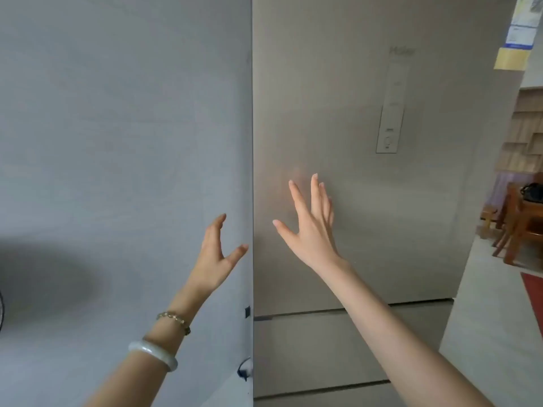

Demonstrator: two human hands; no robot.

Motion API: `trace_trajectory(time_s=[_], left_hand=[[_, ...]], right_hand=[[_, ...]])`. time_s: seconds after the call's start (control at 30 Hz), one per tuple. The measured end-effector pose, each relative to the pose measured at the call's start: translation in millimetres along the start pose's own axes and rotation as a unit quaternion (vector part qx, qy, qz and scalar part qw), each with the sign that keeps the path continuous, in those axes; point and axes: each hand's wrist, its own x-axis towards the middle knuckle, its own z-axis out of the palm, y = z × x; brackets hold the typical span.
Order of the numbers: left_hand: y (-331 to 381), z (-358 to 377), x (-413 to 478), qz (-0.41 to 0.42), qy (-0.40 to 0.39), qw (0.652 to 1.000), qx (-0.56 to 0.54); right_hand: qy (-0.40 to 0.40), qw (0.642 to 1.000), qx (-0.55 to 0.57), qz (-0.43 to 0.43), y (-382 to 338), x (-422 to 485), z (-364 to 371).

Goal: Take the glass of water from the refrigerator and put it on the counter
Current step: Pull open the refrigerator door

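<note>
A tall beige refrigerator (367, 201) fills the middle and right of the head view, its upper door closed. A control panel (389, 130) sits high on that door. My left hand (216, 257) is raised by the door's left edge, fingers apart and empty. My right hand (311, 227) is spread in front of the door, close to its surface, holding nothing. The glass of water and the counter are not in view.
A grey wall (117, 142) stands left of the refrigerator. Below the upper door are drawer fronts (323, 348). At the far right are wooden chairs and a table (520, 227), a red mat (533, 301) and paper notes on the refrigerator's side (517, 33).
</note>
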Motion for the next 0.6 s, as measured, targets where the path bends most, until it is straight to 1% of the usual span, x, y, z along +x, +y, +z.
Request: trace_trajectory(time_s=[0.17, 0.3, 0.4, 0.5, 0.6], left_hand=[[-11, 21, 16, 0.005, -0.041, 0.999, 0.025], [-17, 32, 24, -0.002, -0.074, 0.997, 0.013], [-19, 39, 27, 0.004, -0.059, 0.998, -0.017], [-21, 43, 32, -0.009, -0.029, 0.999, -0.038], [-23, 44, 34, -0.021, -0.015, 0.999, -0.046]], right_hand=[[-0.034, 0.999, -0.018, 0.001, 8, 13, 26], [-0.026, 0.999, -0.032, 0.005, 17, 15, 37], [-0.016, 0.999, -0.030, 0.005, 17, 15, 41], [-0.017, 0.999, -0.033, 0.011, 16, 16, 40], [-0.027, 0.999, -0.027, 0.020, 14, 15, 38]])
